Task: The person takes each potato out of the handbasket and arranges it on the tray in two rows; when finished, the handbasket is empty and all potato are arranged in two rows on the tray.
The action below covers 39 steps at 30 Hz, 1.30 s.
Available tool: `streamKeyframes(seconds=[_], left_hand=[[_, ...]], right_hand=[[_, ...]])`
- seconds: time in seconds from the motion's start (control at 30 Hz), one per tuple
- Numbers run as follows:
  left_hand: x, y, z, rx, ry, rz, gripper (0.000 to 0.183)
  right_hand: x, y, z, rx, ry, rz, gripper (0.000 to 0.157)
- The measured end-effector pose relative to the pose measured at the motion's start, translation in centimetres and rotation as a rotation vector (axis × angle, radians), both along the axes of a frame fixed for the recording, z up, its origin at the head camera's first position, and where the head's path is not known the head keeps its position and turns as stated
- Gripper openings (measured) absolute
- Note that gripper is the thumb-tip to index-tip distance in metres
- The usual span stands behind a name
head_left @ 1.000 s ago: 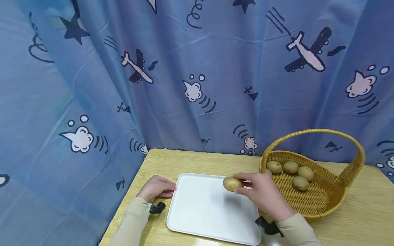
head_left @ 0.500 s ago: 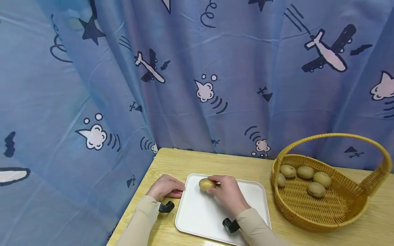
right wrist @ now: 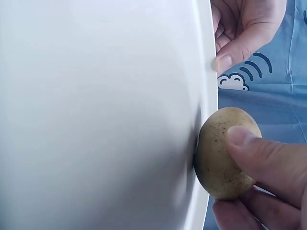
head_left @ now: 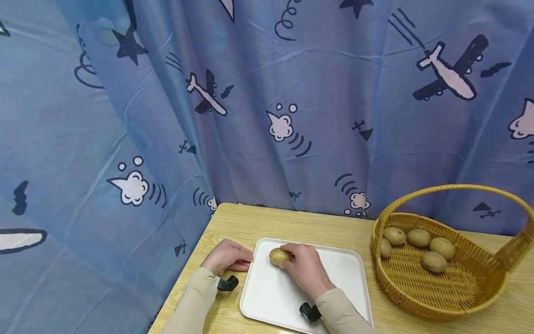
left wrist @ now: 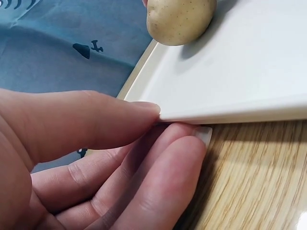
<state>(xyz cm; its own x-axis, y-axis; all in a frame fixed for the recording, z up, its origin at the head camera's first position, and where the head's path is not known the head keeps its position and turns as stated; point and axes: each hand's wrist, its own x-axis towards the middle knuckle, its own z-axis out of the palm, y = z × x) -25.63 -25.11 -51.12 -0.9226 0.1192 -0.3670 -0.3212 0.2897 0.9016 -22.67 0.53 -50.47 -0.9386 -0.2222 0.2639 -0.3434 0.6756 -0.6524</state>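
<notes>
Head view: potato (head_left: 277, 256) clamped between thumb and fingers of right hand (head_left: 307, 269), held at far-left part of white tray (head_left: 267, 297); contact with surface cannot be confirmed. Tray's left rim pinched by left hand (head_left: 227, 257). Rolling judged possible if potato is released unevenly; tilting, if rim is lifted. Bare tray surface left nearer and rightward; wicker basket (head_left: 446, 290) stationed beyond right edge, apart.
</notes>
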Motion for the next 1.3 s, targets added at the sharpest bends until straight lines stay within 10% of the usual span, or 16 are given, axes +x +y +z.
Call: streamKeyframes(seconds=[0.83, 1.3], left_hand=[[-0.1, 1.8, 0.2, -0.004, -0.01, -0.036, 0.022], [0.5, 0.1, 0.1, -0.012, -0.016, -0.034, 0.03]], right_hand=[[0.9, 2.7, 1.6, -0.041, -0.109, -0.036, 0.045], [7.7, 16.6, 8.6, -0.016, -0.162, 0.117, 0.041]])
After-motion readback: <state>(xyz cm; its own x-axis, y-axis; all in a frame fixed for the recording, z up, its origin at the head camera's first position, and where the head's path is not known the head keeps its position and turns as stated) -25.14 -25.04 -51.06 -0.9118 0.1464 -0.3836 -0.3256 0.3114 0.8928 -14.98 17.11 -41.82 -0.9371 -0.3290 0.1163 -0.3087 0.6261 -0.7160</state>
